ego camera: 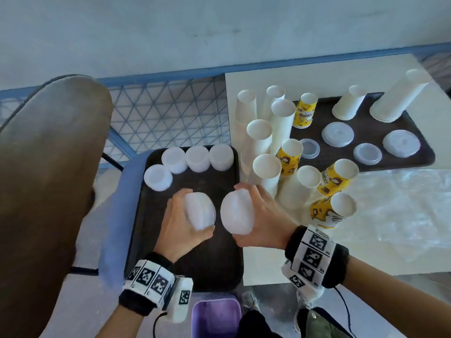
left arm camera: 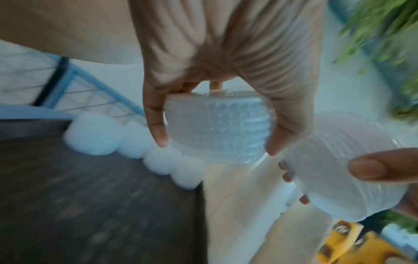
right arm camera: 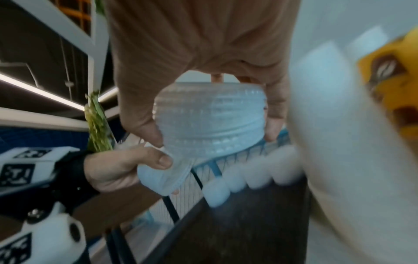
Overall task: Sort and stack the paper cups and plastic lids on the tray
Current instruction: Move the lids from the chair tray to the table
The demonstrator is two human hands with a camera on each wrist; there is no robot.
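My left hand [ego camera: 183,218] grips a stack of clear plastic lids [ego camera: 200,211] above the near dark tray [ego camera: 219,259]. My right hand [ego camera: 258,215] grips a second lid stack [ego camera: 235,214] close beside it, the two stacks almost touching. In the left wrist view thumb and fingers curl round the ribbed lid stack [left arm camera: 217,132], with the other stack [left arm camera: 353,169] at the right. In the right wrist view the right hand's lid stack [right arm camera: 210,117] is held between thumb and fingers. Several lid stacks [ego camera: 197,158] stand along the tray's far edge. Upturned white and yellow paper cup stacks [ego camera: 283,152] stand on the white table.
A second dark tray [ego camera: 415,162] at the back right holds flat lids [ego camera: 338,134] and white cup stacks [ego camera: 393,98]. A brown chair back [ego camera: 48,167] rises at the left. A purple bin [ego camera: 216,318] sits below the near tray. A blue wire rack [ego camera: 168,113] stands behind.
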